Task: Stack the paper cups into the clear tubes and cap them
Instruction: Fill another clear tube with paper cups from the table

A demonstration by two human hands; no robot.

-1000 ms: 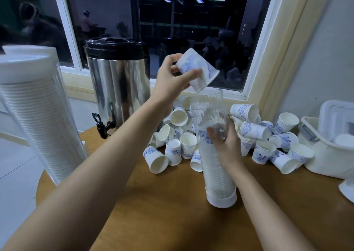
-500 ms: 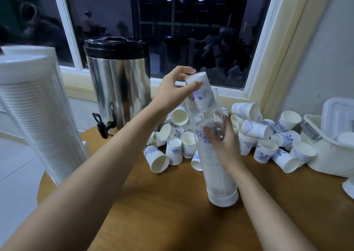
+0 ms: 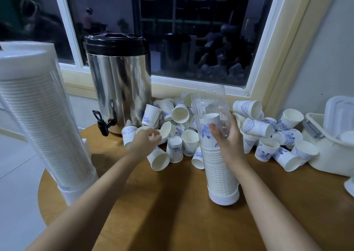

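While right fingers [image 3: 214, 132] wrap the clear tube [image 3: 208, 105], left fingers [image 3: 153, 136] pinch a cup [image 3: 167, 129].

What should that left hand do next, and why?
Probably pinch a loose cup from the pile and lift it to the tube. The left hand is at the pile, the right hand grips the tube, and the tube is uncapped with room above its stack.
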